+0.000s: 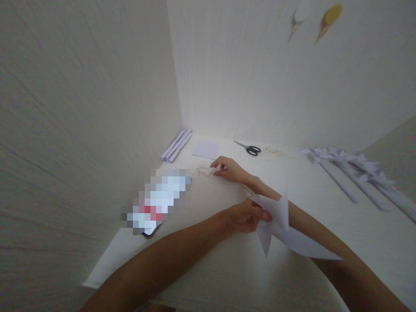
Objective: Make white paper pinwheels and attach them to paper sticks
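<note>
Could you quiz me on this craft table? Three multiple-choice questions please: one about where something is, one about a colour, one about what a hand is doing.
1. Where do the scissors lie?
A. At the far side of the table, near the back wall
B. In the left hand
C. On the pixelated patch

2. What colour are the scissors' handles?
A. Yellow
B. Black
C. Red

3. What is the left hand doing?
A. Lying flat on the table
B. Gripping the scissors
C. Holding a folded piece of white paper

Answers:
1. A, they rest beyond the flat paper square, close to the wall.
2. B, the loops show dark black against the pale table.
3. C, its fingers pinch the pointed paper shape above the table, while the right hand reaches to small thin pieces farther off.
</note>
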`<state>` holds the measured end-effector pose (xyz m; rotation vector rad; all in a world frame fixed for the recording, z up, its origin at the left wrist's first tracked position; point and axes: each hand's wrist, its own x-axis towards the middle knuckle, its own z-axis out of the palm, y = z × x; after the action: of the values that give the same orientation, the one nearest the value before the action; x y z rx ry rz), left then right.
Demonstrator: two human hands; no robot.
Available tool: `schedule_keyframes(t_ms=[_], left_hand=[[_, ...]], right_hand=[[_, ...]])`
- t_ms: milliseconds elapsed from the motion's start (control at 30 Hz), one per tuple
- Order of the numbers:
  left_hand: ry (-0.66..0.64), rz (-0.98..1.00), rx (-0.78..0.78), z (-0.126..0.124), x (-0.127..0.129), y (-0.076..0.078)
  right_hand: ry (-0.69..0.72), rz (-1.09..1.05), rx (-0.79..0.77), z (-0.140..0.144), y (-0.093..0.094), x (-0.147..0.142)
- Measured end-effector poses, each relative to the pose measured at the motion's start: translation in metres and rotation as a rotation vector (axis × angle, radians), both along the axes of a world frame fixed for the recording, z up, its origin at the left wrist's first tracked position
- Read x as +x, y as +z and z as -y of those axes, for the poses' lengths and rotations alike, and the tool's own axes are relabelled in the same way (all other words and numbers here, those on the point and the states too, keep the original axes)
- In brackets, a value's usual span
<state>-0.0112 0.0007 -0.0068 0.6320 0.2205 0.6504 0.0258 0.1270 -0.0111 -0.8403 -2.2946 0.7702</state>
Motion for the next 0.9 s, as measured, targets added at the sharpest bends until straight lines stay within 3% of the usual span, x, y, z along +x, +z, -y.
schedule_keyframes(t_ms=[167,333,533,700,800,900], left_hand=[[-0.061,0.02,-0.066,-0.003,0.0,-0.006],[0.018,0.006,-0.109,-0.005,-0.003,-0.004],[0.367,-0.071,-0.099,-0.014,-0.002,0.005],[0.688,-0.258,-0.034,-0.027,0.001,0.003],[0.812,-0.371,0.008,-0.031,0.002,-0.005],[0.876,-0.487,0.103,-0.03,0.002,-0.01]], right_hand=[[0.02,-0.011,-0.052,-0.003,-0.001,-0.005],[-0.106,-0.115,-0.121,0.016,0.004,0.023],[-0.443,-0.36,-0.109,0.052,0.008,0.091],[-0.821,-0.702,0.085,0.087,0.016,0.124],[-0.864,-0.763,0.172,0.105,0.016,0.119],[-0.772,-0.67,0.209,0.118,0.01,0.106]])
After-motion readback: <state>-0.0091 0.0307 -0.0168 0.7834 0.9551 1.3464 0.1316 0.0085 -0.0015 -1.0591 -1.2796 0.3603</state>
